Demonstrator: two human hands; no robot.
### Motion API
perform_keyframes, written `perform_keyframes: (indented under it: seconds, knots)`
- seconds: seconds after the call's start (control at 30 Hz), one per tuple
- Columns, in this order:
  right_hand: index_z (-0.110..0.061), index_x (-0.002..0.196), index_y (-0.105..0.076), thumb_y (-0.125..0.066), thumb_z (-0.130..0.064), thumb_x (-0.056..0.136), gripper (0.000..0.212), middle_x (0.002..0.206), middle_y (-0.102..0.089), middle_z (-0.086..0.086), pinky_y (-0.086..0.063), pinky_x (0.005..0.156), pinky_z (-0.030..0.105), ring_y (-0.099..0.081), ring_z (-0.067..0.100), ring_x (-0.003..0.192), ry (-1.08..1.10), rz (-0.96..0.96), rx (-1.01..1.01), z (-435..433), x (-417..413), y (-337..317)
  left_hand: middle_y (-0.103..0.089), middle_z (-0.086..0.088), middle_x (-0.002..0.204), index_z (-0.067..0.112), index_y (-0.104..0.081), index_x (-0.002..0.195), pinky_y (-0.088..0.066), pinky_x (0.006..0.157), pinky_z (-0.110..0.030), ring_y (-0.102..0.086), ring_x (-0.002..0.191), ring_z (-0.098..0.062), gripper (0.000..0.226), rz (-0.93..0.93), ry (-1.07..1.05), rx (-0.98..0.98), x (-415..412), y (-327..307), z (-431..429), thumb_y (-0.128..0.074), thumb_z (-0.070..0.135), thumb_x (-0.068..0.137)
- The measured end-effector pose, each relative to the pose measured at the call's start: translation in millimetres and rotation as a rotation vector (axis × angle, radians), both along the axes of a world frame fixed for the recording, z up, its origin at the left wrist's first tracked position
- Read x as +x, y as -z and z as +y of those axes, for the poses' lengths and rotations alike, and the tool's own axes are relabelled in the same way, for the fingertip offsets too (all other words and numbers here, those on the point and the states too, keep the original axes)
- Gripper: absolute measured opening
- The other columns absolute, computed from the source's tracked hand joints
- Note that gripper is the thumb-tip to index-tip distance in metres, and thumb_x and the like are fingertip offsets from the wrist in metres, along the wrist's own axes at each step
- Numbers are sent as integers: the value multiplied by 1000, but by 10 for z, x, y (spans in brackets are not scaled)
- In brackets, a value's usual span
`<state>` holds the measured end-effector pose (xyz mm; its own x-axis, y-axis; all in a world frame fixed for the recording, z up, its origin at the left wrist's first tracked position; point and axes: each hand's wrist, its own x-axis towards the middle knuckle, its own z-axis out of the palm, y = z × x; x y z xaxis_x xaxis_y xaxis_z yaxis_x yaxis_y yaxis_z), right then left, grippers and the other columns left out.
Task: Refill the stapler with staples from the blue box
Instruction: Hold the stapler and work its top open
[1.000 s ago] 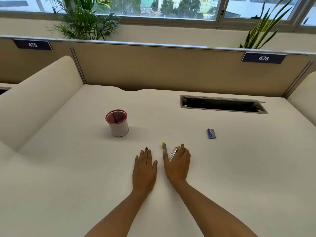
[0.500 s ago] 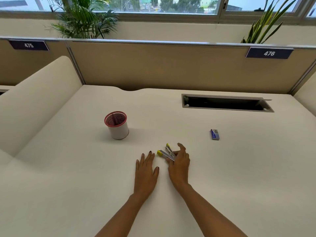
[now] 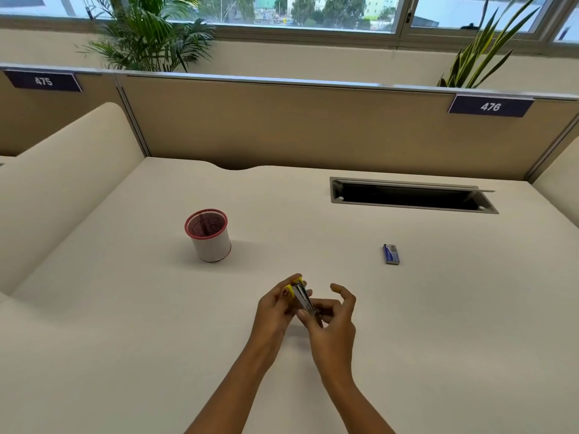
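The small stapler of shiny metal with yellow plastic ends [image 3: 301, 297] is gleaming; the cream matt desk [image 3: 438, 308] and the red wire-mesh cup [image 3: 208, 234] are looking dull.

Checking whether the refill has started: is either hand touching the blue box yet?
Apart. The head view shows bare desk between the blue box and both hands, left hand and right hand, which hold the stapler.

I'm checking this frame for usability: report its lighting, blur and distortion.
Head view: even daylight from the windows, only a soft shadow beside the mesh pen cup; wide-angle bending curves the partition top; the stapler in both hands is slightly soft; the blue box print is too small to read.
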<state>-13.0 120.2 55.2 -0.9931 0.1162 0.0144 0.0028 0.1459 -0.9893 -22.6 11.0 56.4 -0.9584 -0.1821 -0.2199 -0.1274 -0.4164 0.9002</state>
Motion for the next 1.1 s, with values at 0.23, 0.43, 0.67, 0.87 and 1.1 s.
perform_keyframes:
  seconds: [0.23,0.43,0.67,0.87,1.1]
  knots:
    - [-31,123,-41,-81,-5,74,69,82,-65,-6,-47,67,4,-67,3,82,37,165,43,-64,128,-104,-65,-11,98,7,-65,113,-52,89,-45,-64,91,-23,32,-67,-27,396,-25,-87,91,-46,22,93]
    - [-40,120,-41,-80,-7,76,68,82,-66,-12,-50,68,6,-69,5,84,90,215,-4,-121,179,-152,-70,-4,91,8,-66,114,-52,83,-35,-63,82,-18,35,-107,23,657,13,-157,147,-41,26,98]
    - [-37,121,-42,-79,-5,77,66,83,-65,-13,-49,71,5,-68,2,85,134,266,24,-125,243,-141,-62,-8,96,5,-63,108,-46,82,-33,-55,79,-19,33,-119,111,691,46,-272,166,-37,24,100]
    - [-36,122,-41,-79,-4,77,67,84,-64,-13,-50,73,6,-68,3,87,140,298,39,-115,283,-164,-61,-7,97,6,-61,110,-45,85,-33,-53,82,-18,32,-103,112,698,92,-334,194,-38,25,98]
    - [-33,122,-41,-77,-3,79,64,84,-64,-10,-51,72,8,-68,6,84,143,299,30,-96,344,-165,-59,-6,91,7,-59,101,-44,78,-31,-52,73,-16,25,-98,116,690,134,-374,235,-52,24,84]
